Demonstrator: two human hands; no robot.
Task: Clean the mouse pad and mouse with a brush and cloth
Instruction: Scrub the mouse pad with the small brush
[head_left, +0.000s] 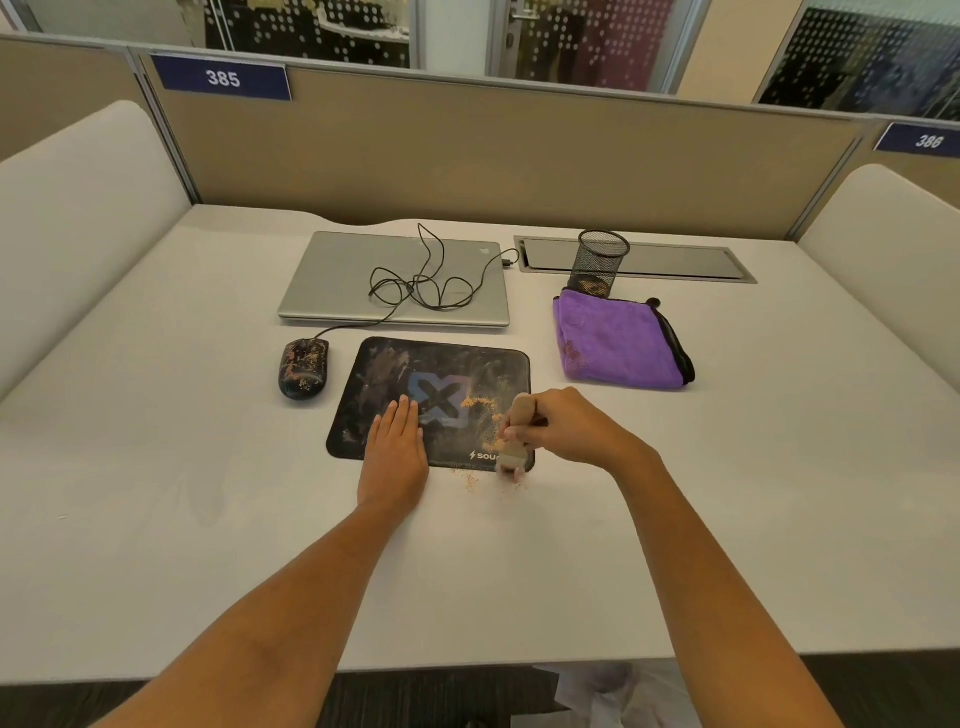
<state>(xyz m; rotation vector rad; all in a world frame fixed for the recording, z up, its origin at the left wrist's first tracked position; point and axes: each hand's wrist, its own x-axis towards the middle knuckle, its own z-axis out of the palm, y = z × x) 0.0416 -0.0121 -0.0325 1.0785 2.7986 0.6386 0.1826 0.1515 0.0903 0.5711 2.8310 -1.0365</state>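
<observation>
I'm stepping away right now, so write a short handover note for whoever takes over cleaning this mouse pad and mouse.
Left hand: flat on the black rectangular mouse pad, holding it down.
Right hand: grips the wooden-handled brush, bristles at the pad's near right edge.
Done: brushing is under way; a few orange-brown crumbs lie on the white table just off that edge.
Left: a crumb patch and smears on the pad; the black corded mouse, left of the pad, is speckled with crumbs; the folded purple cloth lies unused to the far right.
</observation>
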